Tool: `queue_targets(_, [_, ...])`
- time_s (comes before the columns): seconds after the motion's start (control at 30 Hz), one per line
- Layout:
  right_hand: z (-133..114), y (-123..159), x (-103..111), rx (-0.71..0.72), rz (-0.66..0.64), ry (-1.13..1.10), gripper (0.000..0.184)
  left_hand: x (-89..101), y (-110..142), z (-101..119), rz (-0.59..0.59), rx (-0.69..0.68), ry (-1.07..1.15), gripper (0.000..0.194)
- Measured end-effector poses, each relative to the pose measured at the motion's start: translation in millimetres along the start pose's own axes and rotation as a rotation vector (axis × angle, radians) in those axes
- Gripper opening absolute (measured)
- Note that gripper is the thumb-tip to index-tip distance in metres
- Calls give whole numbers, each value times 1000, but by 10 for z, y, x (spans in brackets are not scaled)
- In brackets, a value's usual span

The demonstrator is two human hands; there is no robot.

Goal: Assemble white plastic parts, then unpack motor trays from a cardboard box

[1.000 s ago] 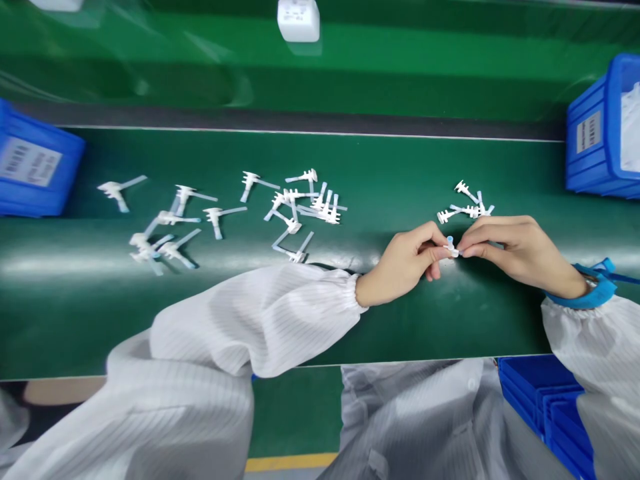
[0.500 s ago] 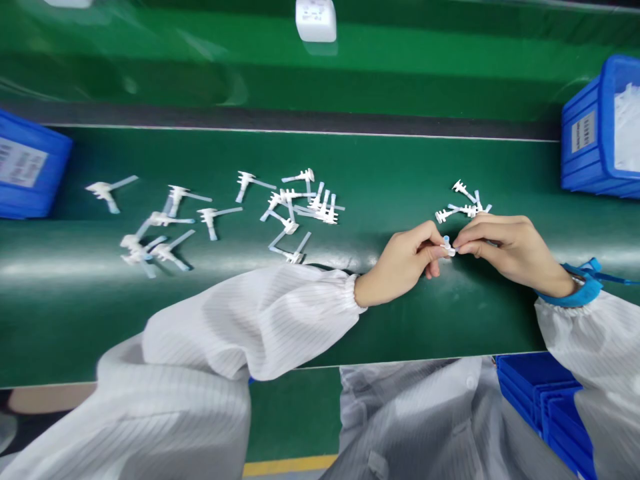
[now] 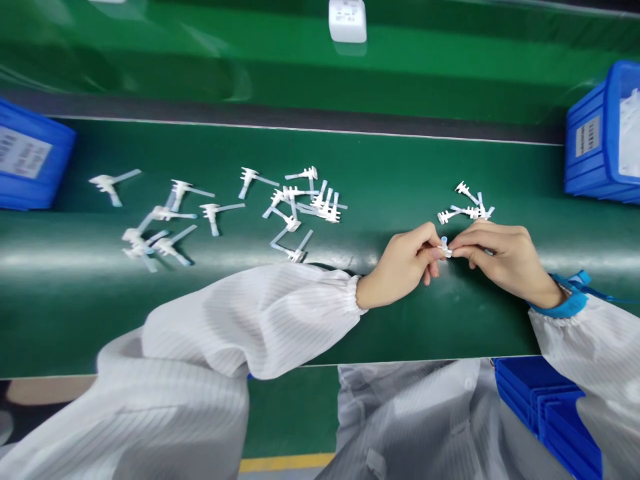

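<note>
Between my two hands is a small white plastic fitting (image 3: 444, 245) with a pale blue tip pointing up. My left hand (image 3: 404, 262) pinches it from the left with thumb and fingertips. From the right, my right hand (image 3: 505, 257) closes thumb and forefinger at the fitting's other end; what exactly lies under those fingertips is hidden. Just beyond my right hand lies a little group of white fittings (image 3: 471, 211) with pale tubes. Further left are a denser cluster of the white pieces with tubes (image 3: 320, 200) and a looser spread of similar pieces (image 3: 167, 212).
A blue bin (image 3: 590, 143) holding white parts stands at the right end of the green worktop (image 3: 400, 167). Another blue bin (image 3: 30, 157) is at the left. A white box-shaped object (image 3: 347, 21) sits at the back. Blue crates (image 3: 545, 393) are below the front edge.
My right hand has moved slightly left, closing up against the fitting, whose blue-tipped stem now stands more upright. My left hand stays almost in place. The view has shifted a little.
</note>
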State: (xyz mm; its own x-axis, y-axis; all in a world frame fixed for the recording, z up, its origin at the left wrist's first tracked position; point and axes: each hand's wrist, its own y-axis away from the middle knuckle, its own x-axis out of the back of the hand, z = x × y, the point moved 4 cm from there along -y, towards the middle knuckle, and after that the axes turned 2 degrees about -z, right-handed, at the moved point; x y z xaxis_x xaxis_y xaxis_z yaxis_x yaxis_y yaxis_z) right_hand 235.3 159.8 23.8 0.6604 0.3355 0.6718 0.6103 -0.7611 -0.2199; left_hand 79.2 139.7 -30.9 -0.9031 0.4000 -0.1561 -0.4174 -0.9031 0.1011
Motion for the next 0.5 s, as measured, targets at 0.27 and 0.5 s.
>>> queue_targets(0.27, [9,19,-33,-33,43,-30,17,-17,2,28,19,7,-53,14])
queue_targets(0.5, [66,67,-125,-118,99,-107,18,-18,14,54,66,-21,-165,16])
